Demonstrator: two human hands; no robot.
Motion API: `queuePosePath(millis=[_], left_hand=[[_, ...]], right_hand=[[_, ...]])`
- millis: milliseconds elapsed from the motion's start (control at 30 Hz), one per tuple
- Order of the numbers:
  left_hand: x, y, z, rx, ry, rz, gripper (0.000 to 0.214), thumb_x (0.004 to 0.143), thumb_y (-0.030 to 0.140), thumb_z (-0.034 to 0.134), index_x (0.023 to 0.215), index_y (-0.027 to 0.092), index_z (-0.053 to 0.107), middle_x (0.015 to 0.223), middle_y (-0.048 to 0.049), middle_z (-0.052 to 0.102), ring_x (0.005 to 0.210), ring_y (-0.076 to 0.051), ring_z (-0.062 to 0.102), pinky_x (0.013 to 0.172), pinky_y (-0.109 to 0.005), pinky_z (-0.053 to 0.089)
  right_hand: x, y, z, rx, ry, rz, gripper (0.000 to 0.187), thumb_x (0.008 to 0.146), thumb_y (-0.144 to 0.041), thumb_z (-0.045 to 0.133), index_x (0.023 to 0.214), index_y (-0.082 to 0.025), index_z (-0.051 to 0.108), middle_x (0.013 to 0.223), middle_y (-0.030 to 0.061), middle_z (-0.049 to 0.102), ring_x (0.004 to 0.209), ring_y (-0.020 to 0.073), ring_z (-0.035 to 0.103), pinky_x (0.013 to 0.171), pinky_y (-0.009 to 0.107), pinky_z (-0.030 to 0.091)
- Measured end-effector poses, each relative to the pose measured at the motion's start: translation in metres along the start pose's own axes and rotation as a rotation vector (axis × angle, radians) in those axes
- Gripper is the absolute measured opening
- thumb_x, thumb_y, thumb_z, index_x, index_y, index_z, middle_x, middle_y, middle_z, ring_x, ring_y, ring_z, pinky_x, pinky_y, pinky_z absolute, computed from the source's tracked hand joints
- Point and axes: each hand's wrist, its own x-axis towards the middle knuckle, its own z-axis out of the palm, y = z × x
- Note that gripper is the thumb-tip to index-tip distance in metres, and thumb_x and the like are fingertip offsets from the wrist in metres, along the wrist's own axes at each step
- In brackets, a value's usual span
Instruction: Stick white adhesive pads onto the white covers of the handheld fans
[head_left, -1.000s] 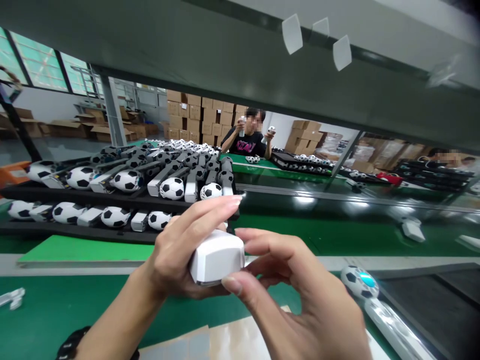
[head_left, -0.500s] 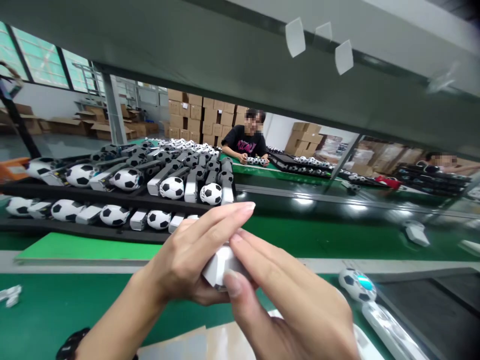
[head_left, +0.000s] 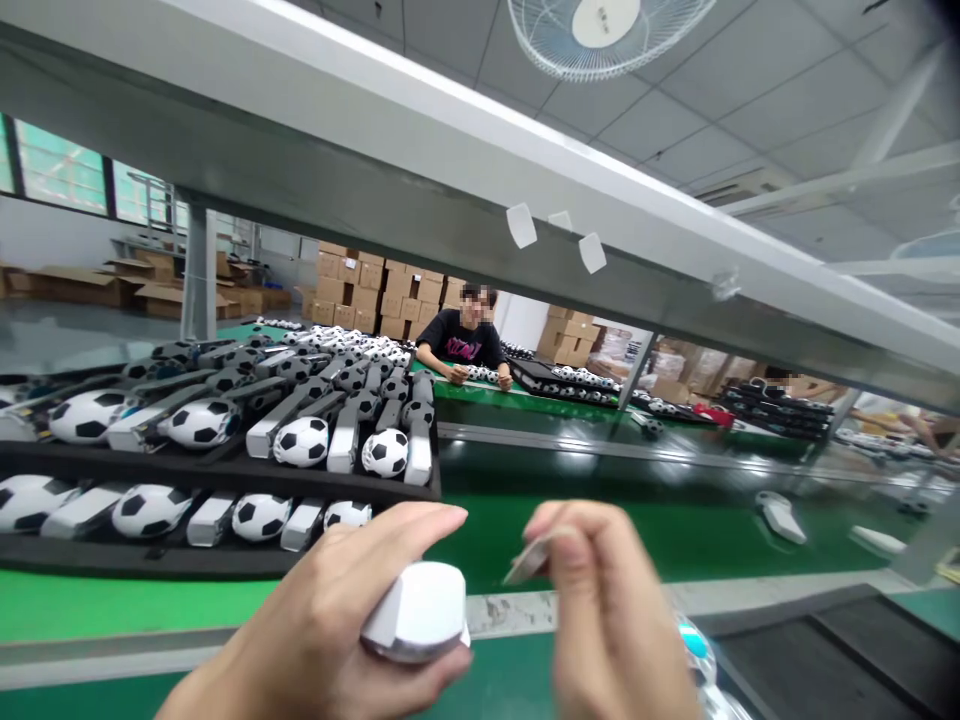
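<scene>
**A:** So what did the hands have going on in that shot?

**B:** The left hand (head_left: 315, 610) had its grip firmly closed around a rounded white plastic piece (head_left: 416, 612), which sat at the bottom of the view, held up over the green conveyor surface (head_left: 480, 540) and not touching it.

**A:** And the right hand (head_left: 607, 610)?

**B:** Its grip was pinched almost shut on a thin, pale flat tab (head_left: 534, 556). That hand was pretty blurred, so I couldn't tell what the tab was made of. The two hands were apart, with the tab near the white piece but not touching it.

**A:** What was around them?

**B:** Just left of the hands and beyond them stood black trays (head_left: 150, 560), loaded with soccer balls (head_left: 301, 441) and white plastic parts (head_left: 343, 440) in neat rows. A small soccer ball with a teal light (head_left: 694, 640) was just beside the right hand, mostly hidden by it.

**A:** Anyone else around?

**B:** Yeah, a co-worker in a black T-shirt (head_left: 461, 345) sat across the line, both hands down by some small balls on the surface. Stacked cardboard boxes (head_left: 375, 300) rose behind them, and a ceiling fan (head_left: 604, 30) hung overhead.
</scene>
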Motion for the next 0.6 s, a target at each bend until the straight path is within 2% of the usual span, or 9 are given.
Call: queuePosePath(millis=[67, 133, 200, 267, 300, 367, 433, 533, 600], left_hand=[[-0.001, 0.003, -0.001, -0.180, -0.040, -0.095, 0.046, 0.086, 0.040, 0.066, 0.129, 0.025, 0.055, 0.122, -0.0075, 0.071, 0.110, -0.023, 0.070, 0.092, -0.028, 0.059], [-0.001, 0.008, 0.000, -0.399, -0.074, -0.196, 0.046, 0.085, 0.052, 0.067, 0.124, 0.029, 0.058, 0.129, -0.0069, 0.068, 0.113, -0.025, 0.069, 0.091, -0.032, 0.060], [0.002, 0.014, 0.002, -0.607, -0.100, -0.284, 0.053, 0.084, 0.062, 0.064, 0.126, 0.029, 0.059, 0.124, -0.0083, 0.070, 0.113, -0.027, 0.069, 0.091, -0.036, 0.060], [0.005, 0.017, 0.003, -0.786, -0.136, -0.335, 0.057, 0.084, 0.065, 0.063, 0.126, 0.026, 0.060, 0.097, -0.0069, 0.077, 0.101, -0.026, 0.072, 0.089, -0.038, 0.060], [0.007, 0.017, 0.003, -0.858, -0.155, -0.347, 0.056, 0.084, 0.064, 0.064, 0.124, 0.025, 0.060, 0.081, -0.0044, 0.075, 0.091, -0.025, 0.074, 0.086, -0.037, 0.060], [0.009, 0.014, 0.000, -0.969, -0.183, -0.370, 0.054, 0.083, 0.060, 0.067, 0.122, 0.022, 0.061, 0.062, 0.0000, 0.068, 0.070, -0.021, 0.071, 0.076, -0.034, 0.060], [0.008, 0.010, -0.004, -1.014, -0.201, -0.399, 0.052, 0.082, 0.056, 0.070, 0.120, 0.022, 0.061, 0.060, 0.0014, 0.066, 0.061, -0.018, 0.065, 0.073, -0.032, 0.058], [0.004, 0.005, -0.011, -1.013, -0.230, -0.485, 0.050, 0.078, 0.052, 0.075, 0.116, 0.022, 0.061, 0.073, -0.0015, 0.070, 0.063, -0.016, 0.063, 0.066, -0.027, 0.054], [0.003, 0.006, -0.014, -1.011, -0.259, -0.552, 0.047, 0.075, 0.047, 0.077, 0.113, 0.022, 0.061, 0.089, -0.0042, 0.071, 0.060, -0.013, 0.060, 0.056, -0.021, 0.050]], right_hand=[[0.009, 0.013, -0.007, 0.000, 0.149, -0.003, 0.018, 0.105, -0.033, 0.043, 0.094, -0.026, 0.054, 0.086, -0.0031, 0.070, 0.069, 0.0075, 0.069, 0.063, 0.014, 0.052], [0.012, 0.024, -0.008, -0.073, 0.265, -0.196, 0.008, 0.102, -0.024, 0.050, 0.097, -0.022, 0.056, 0.099, 0.0029, 0.073, 0.082, 0.0094, 0.073, 0.071, 0.015, 0.053], [0.010, 0.030, -0.002, -0.144, 0.263, -0.447, 0.006, 0.098, -0.014, 0.055, 0.097, -0.018, 0.058, 0.106, 0.0106, 0.073, 0.094, 0.0144, 0.073, 0.078, 0.020, 0.054], [0.008, 0.032, 0.004, -0.153, 0.190, -0.619, 0.009, 0.094, -0.006, 0.057, 0.096, -0.014, 0.061, 0.107, 0.0158, 0.073, 0.100, 0.0195, 0.072, 0.083, 0.025, 0.055], [0.007, 0.031, 0.006, -0.143, 0.148, -0.660, 0.010, 0.093, -0.005, 0.058, 0.094, -0.013, 0.063, 0.108, 0.0173, 0.072, 0.101, 0.0215, 0.071, 0.084, 0.027, 0.056], [0.007, 0.029, 0.006, -0.093, 0.046, -0.663, 0.010, 0.092, -0.008, 0.059, 0.093, -0.013, 0.067, 0.112, 0.0183, 0.071, 0.103, 0.0237, 0.070, 0.086, 0.031, 0.057], [0.010, 0.026, 0.001, -0.006, -0.059, -0.572, 0.012, 0.095, -0.018, 0.059, 0.093, -0.017, 0.071, 0.121, 0.0156, 0.069, 0.105, 0.0230, 0.069, 0.087, 0.031, 0.058], [0.014, 0.023, -0.007, 0.150, -0.141, -0.314, 0.018, 0.097, -0.028, 0.058, 0.109, -0.023, 0.070, 0.120, 0.0079, 0.069, 0.095, 0.0150, 0.070, 0.077, 0.022, 0.059], [0.014, 0.022, -0.008, 0.185, -0.195, -0.210, 0.024, 0.096, -0.024, 0.060, 0.119, -0.026, 0.065, 0.114, 0.0044, 0.069, 0.085, 0.0114, 0.069, 0.067, 0.017, 0.058]])
